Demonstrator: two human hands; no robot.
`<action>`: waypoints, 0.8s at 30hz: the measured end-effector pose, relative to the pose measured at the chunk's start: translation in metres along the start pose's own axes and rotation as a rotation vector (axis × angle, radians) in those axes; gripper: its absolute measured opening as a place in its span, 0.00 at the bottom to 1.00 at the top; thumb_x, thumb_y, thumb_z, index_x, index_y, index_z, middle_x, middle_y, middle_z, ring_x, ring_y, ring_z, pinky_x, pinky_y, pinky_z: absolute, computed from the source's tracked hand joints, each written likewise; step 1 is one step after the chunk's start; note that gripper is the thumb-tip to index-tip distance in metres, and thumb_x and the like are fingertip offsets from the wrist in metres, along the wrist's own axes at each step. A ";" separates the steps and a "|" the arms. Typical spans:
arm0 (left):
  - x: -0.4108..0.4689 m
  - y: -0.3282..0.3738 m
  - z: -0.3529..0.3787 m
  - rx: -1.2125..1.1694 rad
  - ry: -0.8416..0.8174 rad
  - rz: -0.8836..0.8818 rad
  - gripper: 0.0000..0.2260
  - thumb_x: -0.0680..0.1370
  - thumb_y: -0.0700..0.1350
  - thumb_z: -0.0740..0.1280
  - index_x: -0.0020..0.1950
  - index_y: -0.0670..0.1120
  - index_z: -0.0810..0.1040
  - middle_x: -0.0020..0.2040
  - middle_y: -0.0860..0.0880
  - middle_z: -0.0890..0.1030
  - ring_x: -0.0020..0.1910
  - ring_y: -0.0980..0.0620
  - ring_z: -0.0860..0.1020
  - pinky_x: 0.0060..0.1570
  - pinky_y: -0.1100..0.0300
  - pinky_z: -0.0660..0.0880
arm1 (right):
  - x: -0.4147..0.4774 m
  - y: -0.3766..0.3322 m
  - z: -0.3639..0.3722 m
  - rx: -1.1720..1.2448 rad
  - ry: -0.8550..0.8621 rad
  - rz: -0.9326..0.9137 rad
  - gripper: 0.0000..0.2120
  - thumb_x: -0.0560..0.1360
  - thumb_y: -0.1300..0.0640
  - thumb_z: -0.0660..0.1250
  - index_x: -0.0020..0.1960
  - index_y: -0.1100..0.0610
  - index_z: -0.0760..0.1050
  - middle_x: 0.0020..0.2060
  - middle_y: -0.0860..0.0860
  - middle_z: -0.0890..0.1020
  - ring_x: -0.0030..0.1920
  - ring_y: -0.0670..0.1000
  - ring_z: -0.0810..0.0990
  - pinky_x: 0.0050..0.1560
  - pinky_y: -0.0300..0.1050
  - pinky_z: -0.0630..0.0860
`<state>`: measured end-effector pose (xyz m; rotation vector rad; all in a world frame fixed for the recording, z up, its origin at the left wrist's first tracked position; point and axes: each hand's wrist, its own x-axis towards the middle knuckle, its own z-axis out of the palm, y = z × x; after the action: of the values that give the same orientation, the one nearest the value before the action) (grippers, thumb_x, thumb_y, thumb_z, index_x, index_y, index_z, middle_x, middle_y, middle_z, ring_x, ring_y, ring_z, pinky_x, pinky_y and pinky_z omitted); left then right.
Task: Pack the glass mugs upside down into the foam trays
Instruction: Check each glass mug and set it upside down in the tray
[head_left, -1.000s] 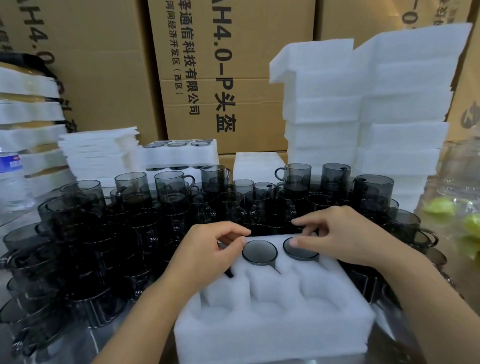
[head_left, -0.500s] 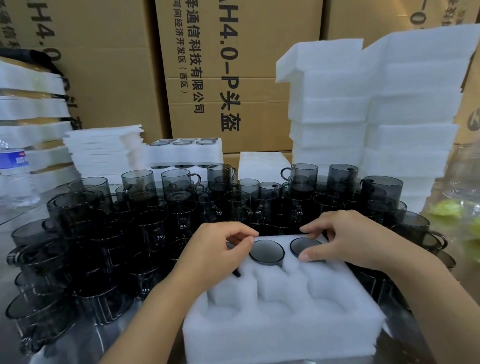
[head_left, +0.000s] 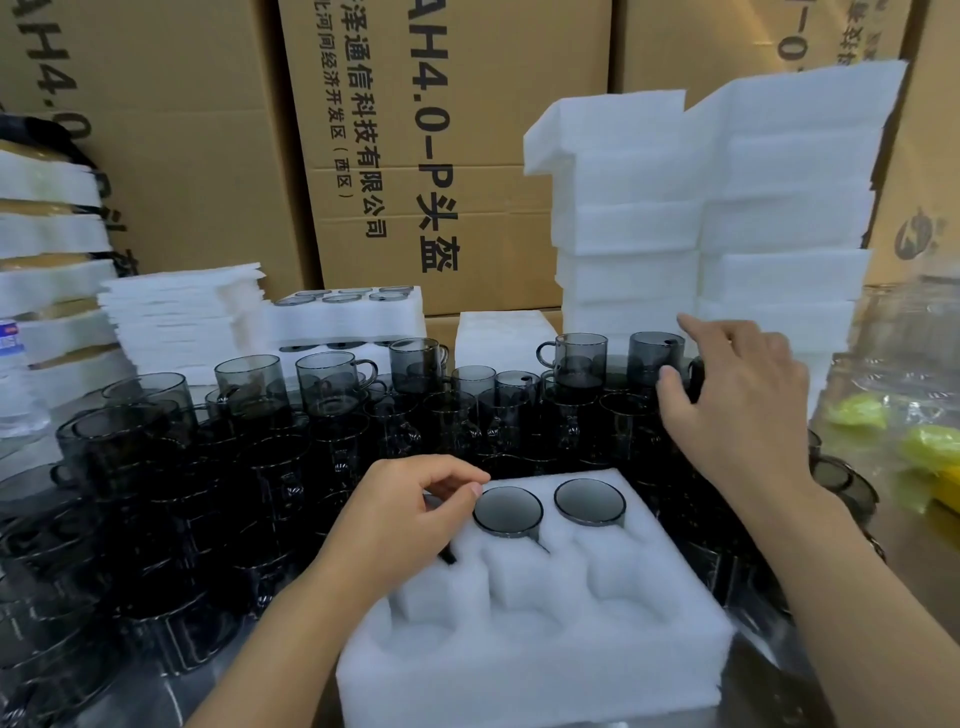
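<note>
Foam tray (head_left: 545, 654) at near edge of the surface (head_left: 906, 545), two upturned mugs (head_left: 508, 512) seated in its far pockets, third mug (head_left: 445, 551) in far-left pocket gripped by curled left hand (head_left: 400, 525), right hand (head_left: 737, 400) held open over upright mugs (head_left: 332, 379) behind

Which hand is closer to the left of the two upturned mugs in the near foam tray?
Left. The left hand sits right beside that upturned mug, fingertips by its rim; the right hand is farther back, at the standing mugs.

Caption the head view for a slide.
Two inverted mugs in foam tray; left hand beside them, right hand reaching toward stacked mugs.
</note>
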<state>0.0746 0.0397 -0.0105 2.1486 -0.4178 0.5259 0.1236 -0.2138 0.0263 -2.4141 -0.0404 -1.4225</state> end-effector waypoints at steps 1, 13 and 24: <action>0.000 0.000 0.000 -0.001 -0.002 -0.005 0.16 0.75 0.39 0.70 0.38 0.62 0.81 0.35 0.63 0.82 0.29 0.65 0.76 0.30 0.75 0.69 | 0.000 0.001 0.001 -0.017 -0.010 0.013 0.21 0.72 0.58 0.68 0.64 0.61 0.74 0.53 0.61 0.78 0.54 0.65 0.72 0.52 0.58 0.67; 0.000 0.002 0.000 -0.034 0.008 -0.014 0.17 0.75 0.37 0.70 0.37 0.61 0.82 0.33 0.61 0.82 0.27 0.63 0.75 0.25 0.75 0.68 | 0.000 -0.004 0.010 -0.009 -0.188 0.065 0.21 0.73 0.51 0.64 0.65 0.54 0.73 0.56 0.55 0.78 0.57 0.59 0.70 0.57 0.54 0.65; 0.001 0.002 0.000 -0.007 0.005 0.001 0.17 0.75 0.37 0.70 0.38 0.61 0.81 0.34 0.63 0.82 0.30 0.67 0.76 0.30 0.77 0.68 | -0.006 -0.022 0.006 0.054 -0.290 -0.024 0.18 0.74 0.51 0.64 0.63 0.51 0.75 0.53 0.52 0.79 0.58 0.56 0.71 0.57 0.51 0.63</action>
<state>0.0741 0.0384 -0.0089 2.1401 -0.4174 0.5300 0.1211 -0.1904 0.0247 -2.5621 -0.1750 -1.0550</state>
